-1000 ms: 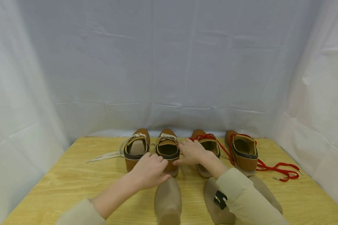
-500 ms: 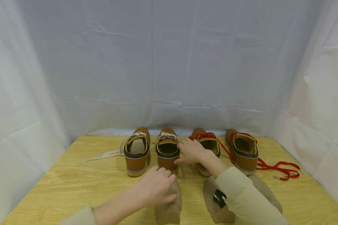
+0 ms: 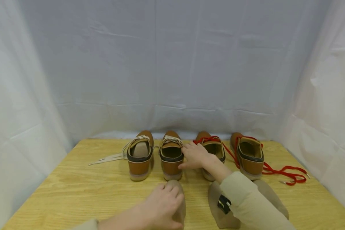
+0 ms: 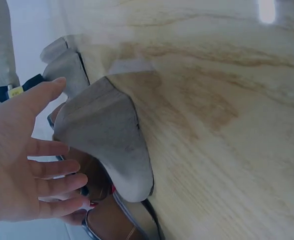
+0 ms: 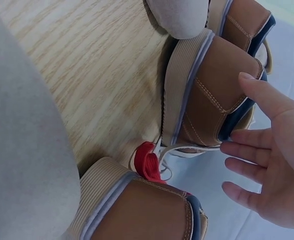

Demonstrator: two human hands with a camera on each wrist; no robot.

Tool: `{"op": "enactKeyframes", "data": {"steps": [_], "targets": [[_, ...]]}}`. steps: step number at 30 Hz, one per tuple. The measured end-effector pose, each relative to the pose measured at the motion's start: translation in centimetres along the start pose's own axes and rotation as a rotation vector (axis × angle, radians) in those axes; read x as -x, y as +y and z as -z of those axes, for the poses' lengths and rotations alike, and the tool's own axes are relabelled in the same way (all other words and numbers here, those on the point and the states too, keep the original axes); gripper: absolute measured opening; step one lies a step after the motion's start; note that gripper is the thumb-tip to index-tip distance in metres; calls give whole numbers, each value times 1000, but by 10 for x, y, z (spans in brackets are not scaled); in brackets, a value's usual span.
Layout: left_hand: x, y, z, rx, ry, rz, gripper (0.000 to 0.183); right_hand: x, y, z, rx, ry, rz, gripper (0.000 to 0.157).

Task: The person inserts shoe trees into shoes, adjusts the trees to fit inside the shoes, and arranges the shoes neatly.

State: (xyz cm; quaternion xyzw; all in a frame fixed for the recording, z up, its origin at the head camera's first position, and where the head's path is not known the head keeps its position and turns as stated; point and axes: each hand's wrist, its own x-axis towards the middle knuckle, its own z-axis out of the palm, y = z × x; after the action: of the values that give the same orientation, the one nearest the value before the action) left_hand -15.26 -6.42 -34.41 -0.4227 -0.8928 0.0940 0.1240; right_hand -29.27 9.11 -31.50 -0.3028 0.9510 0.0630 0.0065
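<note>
Over the beige-grey, foot-shaped shoe form [image 4: 101,125] at the front middle of the table, my left hand [image 3: 164,204] hovers with thumb and fingers spread. In the left wrist view it stands beside that form without closing round it. My right hand [image 3: 195,156] is at the right side of the second brown shoe from the left [image 3: 172,166], which has cream laces. Its thumb touches or nearly touches the heel; the fingers, loosely extended, are by the collar in the right wrist view. Inside the leftmost brown shoe [image 3: 139,167] sits a similar grey form [image 3: 140,150].
Two brown shoes with red laces, one [image 3: 214,148] partly behind my right hand and one [image 3: 250,164] farther right, complete the row. Two more grey forms [image 3: 218,214] lie under my right forearm. Loose red laces [image 3: 287,174] and cream laces [image 3: 109,158] trail on the wooden table [image 3: 60,198].
My left hand has moved back from the heels of the left shoes to above the grey form at the front. My right hand has stayed beside the second shoe.
</note>
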Motion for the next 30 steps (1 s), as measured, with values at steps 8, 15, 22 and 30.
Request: {"op": "enactKeyframes", "data": {"steps": [8,15,22,30], "targets": [[1,7,-11,-42,-1,22,62,1,-2,2,16,-37,-4,67],[0,11,-16,-40,-50,53,64,0,-1,3,15,-42,-4,67],[-3,15,-19,7,-106,102,61,0,1,4,23,-39,9,66],[-5,19,-23,18,-102,142,57,1,1,4,8,-43,7,65]]}}
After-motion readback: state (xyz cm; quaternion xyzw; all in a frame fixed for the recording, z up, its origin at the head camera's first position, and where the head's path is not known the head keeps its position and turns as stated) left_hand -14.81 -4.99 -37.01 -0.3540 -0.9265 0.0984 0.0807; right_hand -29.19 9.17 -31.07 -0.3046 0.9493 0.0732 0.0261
